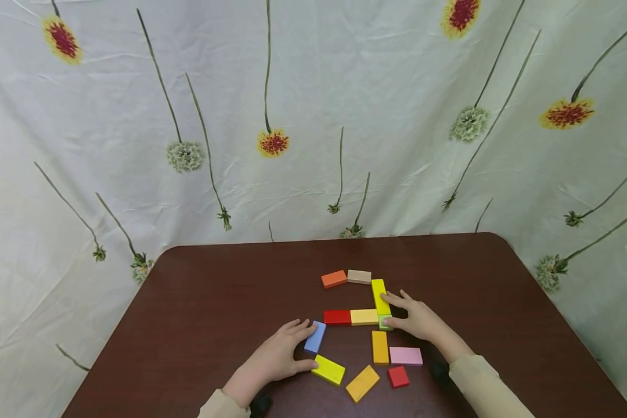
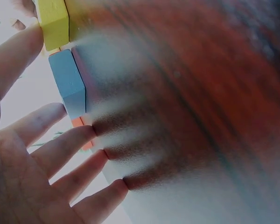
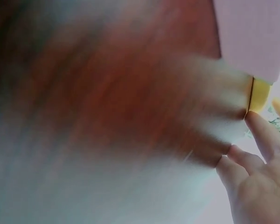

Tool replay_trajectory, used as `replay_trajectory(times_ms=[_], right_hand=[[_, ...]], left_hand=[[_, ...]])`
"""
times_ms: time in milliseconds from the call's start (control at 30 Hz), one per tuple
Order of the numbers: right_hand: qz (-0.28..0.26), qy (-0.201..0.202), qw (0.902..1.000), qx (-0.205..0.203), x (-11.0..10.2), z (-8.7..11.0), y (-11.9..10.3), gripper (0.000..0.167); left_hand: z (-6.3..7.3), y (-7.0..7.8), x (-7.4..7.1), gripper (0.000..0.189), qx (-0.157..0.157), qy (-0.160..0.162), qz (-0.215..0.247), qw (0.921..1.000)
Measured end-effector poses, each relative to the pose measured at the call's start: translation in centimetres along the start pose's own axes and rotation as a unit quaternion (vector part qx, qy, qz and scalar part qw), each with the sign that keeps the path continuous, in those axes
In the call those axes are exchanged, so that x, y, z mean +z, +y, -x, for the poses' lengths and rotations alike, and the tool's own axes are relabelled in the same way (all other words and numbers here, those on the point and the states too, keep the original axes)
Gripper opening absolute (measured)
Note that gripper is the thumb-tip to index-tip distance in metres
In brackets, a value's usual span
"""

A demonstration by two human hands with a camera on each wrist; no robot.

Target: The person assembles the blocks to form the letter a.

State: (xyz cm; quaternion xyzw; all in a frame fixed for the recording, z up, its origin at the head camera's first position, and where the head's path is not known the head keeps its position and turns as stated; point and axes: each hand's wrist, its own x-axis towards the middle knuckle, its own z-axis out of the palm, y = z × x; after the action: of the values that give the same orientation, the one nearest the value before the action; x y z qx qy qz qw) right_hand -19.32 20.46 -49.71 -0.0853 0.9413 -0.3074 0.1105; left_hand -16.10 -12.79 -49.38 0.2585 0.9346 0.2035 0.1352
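My left hand (image 1: 276, 355) lies spread on the table, its index fingertip at a blue block (image 1: 315, 337) and its thumb at a yellow block (image 1: 328, 370). In the left wrist view, the other fingertips touch the tabletop beyond the blue block (image 2: 67, 79). With fingers apart, my right hand (image 1: 422, 320) touches a long yellow block (image 1: 380, 296) with a finger and a small green block (image 1: 385, 322) with the thumb. A red block (image 1: 337, 317) and a pale yellow block (image 1: 364, 316) lie in a row left of the green one.
An orange block (image 1: 334, 278) and a beige block (image 1: 359, 276) lie at the back. Nearer me are two amber blocks, one upright (image 1: 380, 348) and one slanted (image 1: 363, 383), a pink block (image 1: 406, 356) and a small red block (image 1: 399, 377). A flowered cloth (image 1: 313, 87) hangs behind the brown table (image 1: 214, 290).
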Motion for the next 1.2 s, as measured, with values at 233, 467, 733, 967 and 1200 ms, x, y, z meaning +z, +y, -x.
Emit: replay_trajectory(times_ms=[233,467,733,967,1200], right_hand=[[-0.018,0.008,0.9997,-0.012,-0.7,0.5,-0.1,0.071],[0.008,-0.004,0.9998,-0.020,-0.5,0.8,0.3,0.071],[0.026,-0.001,0.9995,-0.015,-0.3,1.0,0.0,0.061],[0.026,0.000,0.9996,-0.007,-0.3,1.0,0.0,0.063],[0.014,0.048,0.9981,-0.036,-0.6,1.3,-0.6,0.061]], left_hand=[[0.0,0.0,0.0,0.076,0.003,0.001,0.005,1.0000],[0.1,-0.1,0.1,0.076,-0.001,0.001,0.010,0.9999],[0.2,-0.1,0.2,0.076,0.000,0.005,0.010,0.9999],[0.0,-0.2,0.2,0.077,0.000,0.004,0.007,1.0000],[-0.1,-0.2,-0.1,0.076,0.001,0.006,0.010,0.9999]])
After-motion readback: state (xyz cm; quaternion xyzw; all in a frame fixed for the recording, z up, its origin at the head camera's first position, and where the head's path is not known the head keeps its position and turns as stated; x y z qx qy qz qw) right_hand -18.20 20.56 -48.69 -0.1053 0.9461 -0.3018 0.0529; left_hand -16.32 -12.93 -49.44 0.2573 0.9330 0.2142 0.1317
